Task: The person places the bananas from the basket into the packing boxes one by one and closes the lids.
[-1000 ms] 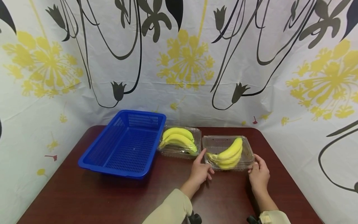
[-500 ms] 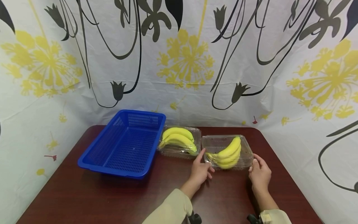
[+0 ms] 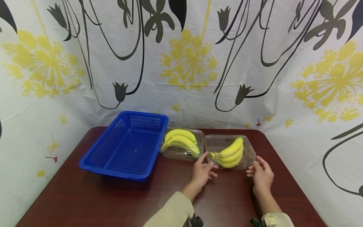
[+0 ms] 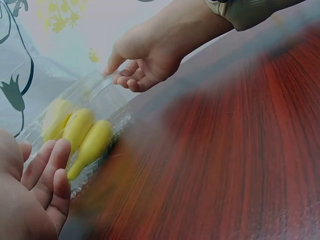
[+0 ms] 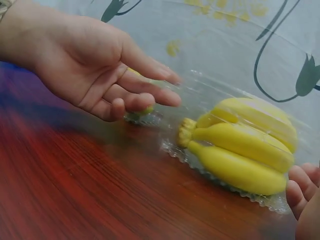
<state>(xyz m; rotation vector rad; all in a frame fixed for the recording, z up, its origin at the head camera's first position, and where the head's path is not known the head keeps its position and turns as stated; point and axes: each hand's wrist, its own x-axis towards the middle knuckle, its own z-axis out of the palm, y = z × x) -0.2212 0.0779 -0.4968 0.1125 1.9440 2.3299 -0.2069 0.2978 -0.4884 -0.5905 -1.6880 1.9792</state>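
A clear plastic clamshell box (image 3: 218, 142) with a bunch of yellow bananas (image 3: 230, 154) inside lies towards the back right of the table. My left hand (image 3: 200, 172) is at its left front corner, index finger extended along the side, the other fingers loosely bent. At the opposite end, my right hand (image 3: 263, 178) touches the right side with its fingertips. The left wrist view shows the right hand (image 4: 150, 62) at the box's far end. In the right wrist view the left hand (image 5: 90, 65) has thumb and fingers spread at the near corner.
A second clear box (image 3: 175, 156) with bananas (image 3: 181, 138) stands left of the first, close beside it. Farther left is a blue perforated plastic basket (image 3: 113, 173). The dark red-brown table (image 3: 113, 201) ends at a patterned cloth backdrop (image 3: 181, 104).
Between my hands, the right-hand box with its bananas has slid slightly back, away from me. The right fingers have loosened and spread somewhat. The basket and second box stay put.
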